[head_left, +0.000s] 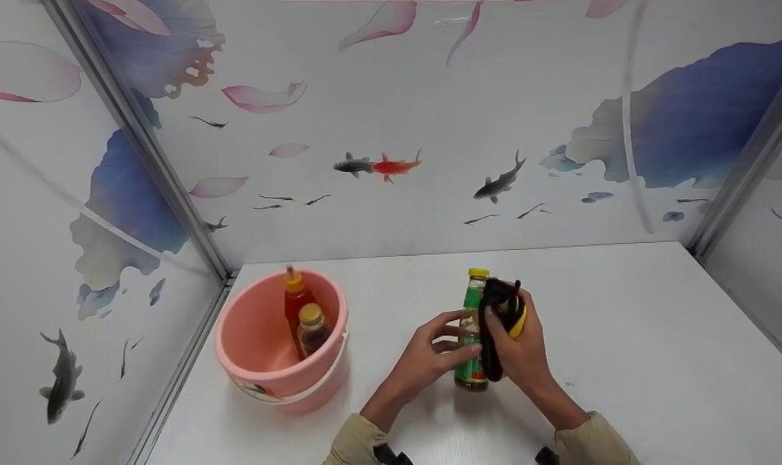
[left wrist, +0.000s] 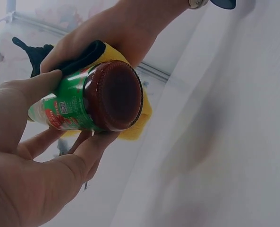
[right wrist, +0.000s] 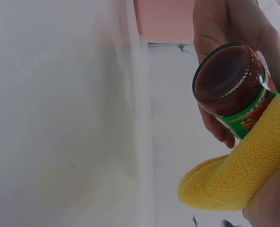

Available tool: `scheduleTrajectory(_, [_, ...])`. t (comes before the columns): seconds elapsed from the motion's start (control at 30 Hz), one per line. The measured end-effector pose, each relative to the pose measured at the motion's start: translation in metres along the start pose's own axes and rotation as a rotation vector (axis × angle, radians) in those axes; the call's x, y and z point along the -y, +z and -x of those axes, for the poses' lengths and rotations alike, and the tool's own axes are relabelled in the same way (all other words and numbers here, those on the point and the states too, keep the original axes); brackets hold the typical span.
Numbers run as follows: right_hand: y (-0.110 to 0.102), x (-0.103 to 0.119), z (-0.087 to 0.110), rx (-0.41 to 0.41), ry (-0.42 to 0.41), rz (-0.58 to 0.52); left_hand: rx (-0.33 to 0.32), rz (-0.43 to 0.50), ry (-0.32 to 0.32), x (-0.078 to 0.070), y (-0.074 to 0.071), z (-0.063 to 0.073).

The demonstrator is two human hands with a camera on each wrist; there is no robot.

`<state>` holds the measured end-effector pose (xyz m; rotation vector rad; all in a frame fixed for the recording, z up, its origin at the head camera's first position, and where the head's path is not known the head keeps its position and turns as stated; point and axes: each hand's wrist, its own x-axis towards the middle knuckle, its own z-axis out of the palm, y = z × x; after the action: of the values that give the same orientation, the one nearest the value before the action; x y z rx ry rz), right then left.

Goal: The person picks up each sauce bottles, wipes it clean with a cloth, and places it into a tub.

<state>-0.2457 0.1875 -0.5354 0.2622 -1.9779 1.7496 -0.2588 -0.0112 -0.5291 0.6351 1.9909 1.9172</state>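
Observation:
A glass bottle (head_left: 472, 371) with a green label, a yellow cap and dark reddish-brown contents is held up off the table, its base visible in both wrist views. My left hand (head_left: 423, 349) grips it from the left, thumb on one side and fingers on the other. On the opposite side, my right hand (head_left: 526, 352) holds a folded cloth (right wrist: 234, 175), fluffy yellow on one face and black on the other. The cloth lies against the bottle's side and hides part of the label.
To the left stands a pink bucket (head_left: 248, 329) with a white handle (head_left: 323, 381). Inside it are a red squeeze bottle (head_left: 298, 303) with an orange nozzle cap and a dark bottle (head_left: 314, 337) with a yellow cap. Printed white panels (head_left: 416, 219) border the white table (head_left: 636, 361).

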Motion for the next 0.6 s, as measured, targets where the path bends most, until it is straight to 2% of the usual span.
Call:
scheduleTrajectory(0.33, [0.003,0.0014,0.0009,0.026,0.009,-0.006,-0.045,-0.008,0.001,-0.005,-0.0038,0.0008])
scheduleTrajectory(0.6, [0.0074,0.0021,0.0053,0.051,0.018,0.003,-0.127,0.061,0.012,-0.0094,-0.0058,-0.0003])
